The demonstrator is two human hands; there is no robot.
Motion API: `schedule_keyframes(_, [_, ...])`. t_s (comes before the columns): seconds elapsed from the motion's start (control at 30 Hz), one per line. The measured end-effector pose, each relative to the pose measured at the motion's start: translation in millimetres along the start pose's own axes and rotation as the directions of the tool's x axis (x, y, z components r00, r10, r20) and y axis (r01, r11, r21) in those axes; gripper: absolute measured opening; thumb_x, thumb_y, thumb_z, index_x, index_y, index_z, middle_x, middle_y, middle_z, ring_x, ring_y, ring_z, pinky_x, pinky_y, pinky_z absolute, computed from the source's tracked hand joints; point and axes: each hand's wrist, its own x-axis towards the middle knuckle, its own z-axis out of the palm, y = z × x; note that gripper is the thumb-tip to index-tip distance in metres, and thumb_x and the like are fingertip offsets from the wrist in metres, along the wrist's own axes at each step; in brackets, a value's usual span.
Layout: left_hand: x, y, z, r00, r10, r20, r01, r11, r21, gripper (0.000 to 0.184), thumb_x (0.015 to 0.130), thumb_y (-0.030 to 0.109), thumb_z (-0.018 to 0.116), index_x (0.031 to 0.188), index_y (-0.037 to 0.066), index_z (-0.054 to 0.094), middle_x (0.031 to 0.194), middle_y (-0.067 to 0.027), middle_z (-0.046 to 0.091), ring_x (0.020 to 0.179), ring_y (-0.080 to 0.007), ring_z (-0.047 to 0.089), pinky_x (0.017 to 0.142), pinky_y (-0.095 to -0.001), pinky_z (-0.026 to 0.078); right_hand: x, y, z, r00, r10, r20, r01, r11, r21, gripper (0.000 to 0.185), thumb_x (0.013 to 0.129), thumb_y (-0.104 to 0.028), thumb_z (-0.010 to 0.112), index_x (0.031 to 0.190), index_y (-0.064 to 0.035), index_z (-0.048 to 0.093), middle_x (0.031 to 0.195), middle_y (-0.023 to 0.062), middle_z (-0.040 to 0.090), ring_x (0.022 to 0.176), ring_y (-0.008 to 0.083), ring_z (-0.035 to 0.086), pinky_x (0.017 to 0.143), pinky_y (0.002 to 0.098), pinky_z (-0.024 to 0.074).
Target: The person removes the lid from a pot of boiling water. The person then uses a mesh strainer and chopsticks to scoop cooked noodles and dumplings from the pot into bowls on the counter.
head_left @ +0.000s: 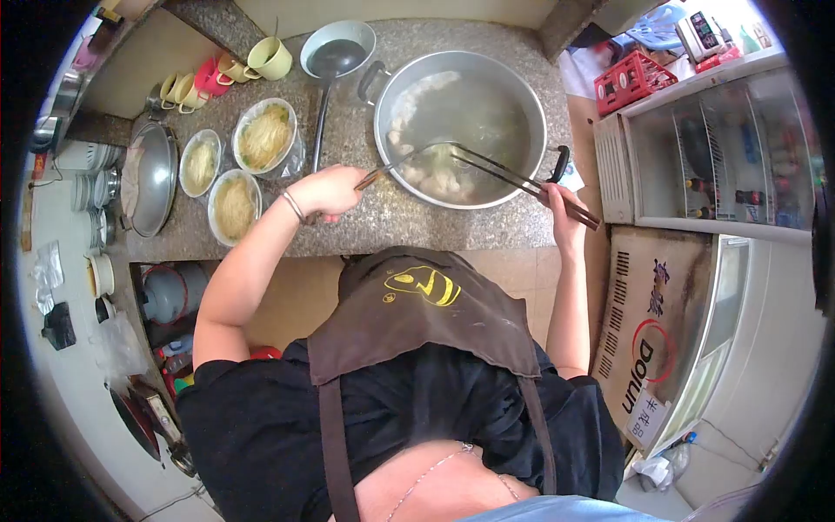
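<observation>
My left hand [329, 191] is closed around the wooden handle of a skimmer [376, 177], whose head is down in the pot and hard to make out. A pair of long chopsticks [513, 178] is in my right hand [565, 213], dark tips reaching into the pot near the skimmer. The large metal pot [541, 109] contains cloudy, steaming broth [470, 104] with pale chunks along its left and lower sides. To the left of my left hand are three bowls of noodles [265, 139], [200, 167], [233, 209].
A ladle [322, 122] rests in a pale basin [358, 36] behind my left hand. Several mugs [270, 58] line the back left, beside a large metal lid [155, 187]. On the right stand a glass-door fridge [731, 148] and a red crate [633, 83].
</observation>
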Motion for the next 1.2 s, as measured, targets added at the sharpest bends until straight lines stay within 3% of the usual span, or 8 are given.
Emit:
schedule_keyframes(0.07, [4.1, 2.0, -5.1, 0.998, -0.007, 0.060, 0.011, 0.997, -0.072, 0.044, 0.086, 0.011, 0.043, 0.130, 0.008, 0.041, 0.067, -0.0043, 0.055, 0.042, -0.0120, 0.053, 0.039, -0.0261, 0.046, -6.1, -9.2, -9.3, 0.998, -0.052, 0.043, 0.059, 0.978, -0.198, 0.021, 0.090, -0.016, 0.055, 0.094, 0.0023, 0.065, 0.084, 0.0090, 0.066, 0.080, 0.0147, 0.062, 0.074, 0.0268, 0.0490])
schedule_keyframes(0.13, [21.9, -19.7, -10.4, 0.981, 0.016, 0.194, 0.056, 0.930, -0.363, 0.042, 0.088, 0.011, 0.044, 0.129, 0.006, 0.042, 0.068, -0.0031, 0.055, 0.042, -0.0109, 0.053, 0.038, -0.0251, 0.046, -11.0, -17.0, -19.3, 0.998, -0.034, 0.047, 0.045, 0.962, -0.271, 0.020, 0.090, -0.014, 0.055, 0.094, 0.0019, 0.065, 0.084, 0.0081, 0.066, 0.079, 0.0140, 0.062, 0.073, 0.0267, 0.0490])
schedule_keyframes(0.2, [28.0, -39.4, -13.3, 0.971, 0.055, 0.231, 0.059, 0.888, -0.457, 0.040, 0.090, 0.013, 0.044, 0.129, 0.004, 0.042, 0.069, -0.0028, 0.056, 0.043, -0.0090, 0.052, 0.037, -0.0229, 0.045, -16.2, -21.8, -28.8, 0.996, 0.082, -0.034, -0.083, 0.996, -0.019, 0.020, 0.090, -0.014, 0.055, 0.094, 0.0024, 0.065, 0.083, 0.0077, 0.066, 0.079, 0.0133, 0.062, 0.073, 0.0265, 0.0487])
schedule_keyframes(0.27, [33.9, -54.6, -14.2, 0.947, 0.158, 0.282, 0.049, 0.792, -0.608, 0.033, 0.089, 0.014, 0.047, 0.120, 0.003, 0.045, 0.072, -0.0056, 0.058, 0.046, -0.0094, 0.052, 0.040, -0.0235, 0.046, -23.0, -35.0, -37.4, 0.992, 0.041, -0.117, -0.046, 0.998, -0.043, 0.021, 0.090, -0.015, 0.055, 0.095, 0.0037, 0.064, 0.082, 0.0076, 0.065, 0.077, 0.0131, 0.062, 0.074, 0.0257, 0.0489])
schedule_keyframes(0.43, [34.8, -79.8, -1.2, 0.923, 0.272, 0.273, 0.075, 0.569, -0.819, 0.044, 0.090, 0.015, 0.049, 0.130, 0.003, 0.039, 0.077, -0.0057, 0.059, 0.046, -0.0067, 0.050, 0.039, -0.0199, 0.042, -35.6, -50.6, -62.6, 0.964, 0.043, -0.261, -0.041, 0.999, 0.012, 0.024, 0.091, -0.017, 0.053, 0.097, 0.0037, 0.063, 0.085, 0.0088, 0.064, 0.080, 0.0139, 0.061, 0.074, 0.0269, 0.0496])
schedule_keyframes(0.63, [17.0, -79.6, 7.9, 0.951, 0.254, 0.174, 0.022, 0.506, -0.862, 0.043, 0.089, 0.015, 0.050, 0.129, 0.003, 0.041, 0.076, -0.0042, 0.058, 0.045, -0.0058, 0.048, 0.038, -0.0178, 0.039, -39.5, -52.8, -73.6, 0.923, 0.014, -0.384, 0.006, 0.999, 0.050, 0.028, 0.092, -0.023, 0.052, 0.101, 0.0019, 0.062, 0.091, 0.0102, 0.063, 0.083, 0.0154, 0.061, 0.076, 0.0289, 0.0509])
schedule_keyframes(1.0, [-19.7, -72.3, 8.1, 0.968, 0.252, 0.006, -0.100, 0.409, -0.907, 0.037, 0.091, 0.016, 0.048, 0.126, 0.006, 0.043, 0.073, -0.0016, 0.055, 0.043, -0.0042, 0.046, 0.037, -0.0168, 0.038, -37.9, -44.2, -50.5, 0.947, -0.076, -0.313, 0.076, 0.997, -0.013, 0.025, 0.091, -0.018, 0.053, 0.098, 0.0046, 0.061, 0.085, 0.0092, 0.063, 0.076, 0.0143, 0.061, 0.069, 0.0280, 0.0531])
schedule_keyframes(1.2, [-45.4, -36.5, 57.5, 0.988, 0.095, -0.121, -0.138, 0.195, -0.971, 0.042, 0.090, 0.016, 0.048, 0.130, 0.008, 0.040, 0.075, -0.0035, 0.056, 0.044, -0.0076, 0.048, 0.036, -0.0193, 0.038, -67.1, 11.4, -31.5, 0.903, 0.301, -0.308, -0.186, 0.918, 0.351, 0.026, 0.090, -0.027, 0.053, 0.096, -0.0019, 0.059, 0.086, 0.0098, 0.061, 0.079, 0.0178, 0.061, 0.070, 0.0335, 0.0533])
